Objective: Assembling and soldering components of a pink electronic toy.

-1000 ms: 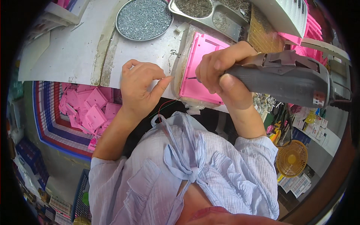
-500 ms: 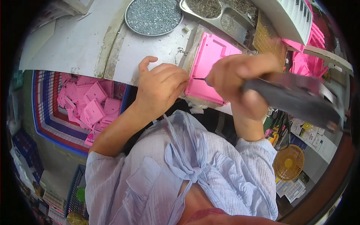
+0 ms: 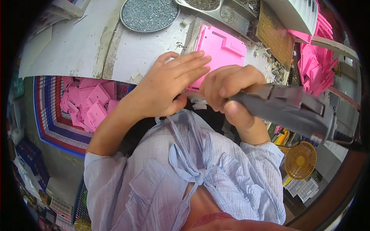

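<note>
A flat pink plastic panel [image 3: 221, 50] with raised edges lies on the workbench in front of me. My left hand [image 3: 173, 75] stretches its fingers flat over the panel's left side, with the thumb by the near left corner. My right hand [image 3: 237, 86] is wrapped round a dark grey electric screwdriver [image 3: 281, 109], held over the panel's near right part. The screwdriver's body points off to the right, and its tip is hidden behind my right fingers.
A round metal tray of small screws [image 3: 149, 15] and a steel compartment tray [image 3: 231, 17] stand at the back. To the left, a striped crate [image 3: 40, 111] holds pink parts. More pink parts [image 3: 316, 69] are stacked right. A yellow fan [image 3: 300, 161] sits lower right.
My left fingers, bunched at the panel's left edge before, now lie stretched over it. My right hand has moved left and nearer to me with the screwdriver, whose thin bit no longer shows.
</note>
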A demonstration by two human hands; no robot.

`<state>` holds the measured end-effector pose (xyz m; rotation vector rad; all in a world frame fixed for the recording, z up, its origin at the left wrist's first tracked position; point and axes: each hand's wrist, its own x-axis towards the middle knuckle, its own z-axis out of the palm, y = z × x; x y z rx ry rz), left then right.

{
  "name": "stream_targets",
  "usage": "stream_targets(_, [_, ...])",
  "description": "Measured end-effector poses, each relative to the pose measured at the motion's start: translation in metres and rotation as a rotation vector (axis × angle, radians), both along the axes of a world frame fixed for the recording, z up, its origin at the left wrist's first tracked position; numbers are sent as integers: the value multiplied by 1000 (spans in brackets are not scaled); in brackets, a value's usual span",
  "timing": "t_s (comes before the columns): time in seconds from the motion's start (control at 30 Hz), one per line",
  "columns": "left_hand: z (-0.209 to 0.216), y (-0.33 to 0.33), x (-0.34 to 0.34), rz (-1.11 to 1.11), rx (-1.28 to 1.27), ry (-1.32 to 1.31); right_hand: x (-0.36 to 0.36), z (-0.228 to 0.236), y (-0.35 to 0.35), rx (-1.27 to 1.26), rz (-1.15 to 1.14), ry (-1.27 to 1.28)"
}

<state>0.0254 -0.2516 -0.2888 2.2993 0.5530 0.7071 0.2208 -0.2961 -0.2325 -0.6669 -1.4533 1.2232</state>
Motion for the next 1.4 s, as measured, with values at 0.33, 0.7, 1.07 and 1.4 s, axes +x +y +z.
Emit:
stream_targets(0.33, [-6,1,4,-22,85,47,-16,-23,5,230,-15,-172])
stream_targets(0.7, [2,0,84,68,422,245,117,2,4,121,-421,184])
stream_targets(1.07, [6,-2,89,88,386,315,118,-38,12,91,-392,140])
stream_targets(1.4, [1,9,92,20,349,232,105,-25,-40,53,-504,-106])
